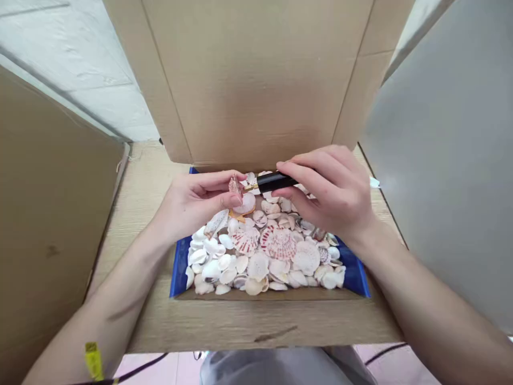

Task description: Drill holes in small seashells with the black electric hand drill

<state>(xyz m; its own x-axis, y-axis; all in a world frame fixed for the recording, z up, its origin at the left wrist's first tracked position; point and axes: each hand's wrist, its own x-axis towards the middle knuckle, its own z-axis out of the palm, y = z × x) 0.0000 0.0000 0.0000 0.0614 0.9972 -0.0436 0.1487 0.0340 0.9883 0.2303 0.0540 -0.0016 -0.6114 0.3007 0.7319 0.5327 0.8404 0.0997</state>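
Note:
Between the thumb and fingers of my left hand [200,198] is a reddish-brown ribbed seashell [234,185], held on edge above the box. My right hand [331,187] grips a small drill [276,182] with a black cylindrical body and a thin gold-coloured tip. That tip points left and meets or nearly meets the shell; exact contact cannot be made out. Below both hands, many loose shells fill a shallow blue-sided cardboard box [180,267]. Among them are a red-striped scallop shell [281,244], a pale round shell [306,257] and an orange starfish [239,216], partly covered.
The box rests on a light wooden table [216,326], whose front edge is close to my lap. A tall cardboard panel [256,69] rises behind it. Another cardboard panel [52,187] stands left, and a grey panel [444,160] right. A yellow-tagged cable [140,369] runs below my left forearm.

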